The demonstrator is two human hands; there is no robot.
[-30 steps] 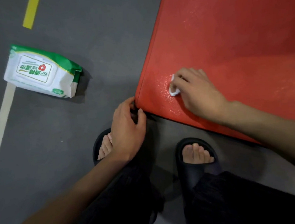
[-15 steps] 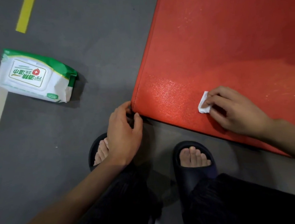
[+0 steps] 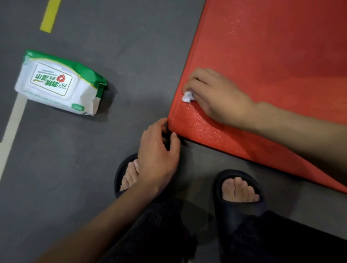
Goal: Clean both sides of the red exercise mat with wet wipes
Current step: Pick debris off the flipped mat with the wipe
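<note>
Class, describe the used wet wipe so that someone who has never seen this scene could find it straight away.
Start at the big red mat filling the right side of the floor. Follow its left edge down toward the near corner, to the right hand pressing on the mat. The wipe is the small crumpled white wad under those fingers, unlike the large green and white pack of wipes lying off the mat.
</note>
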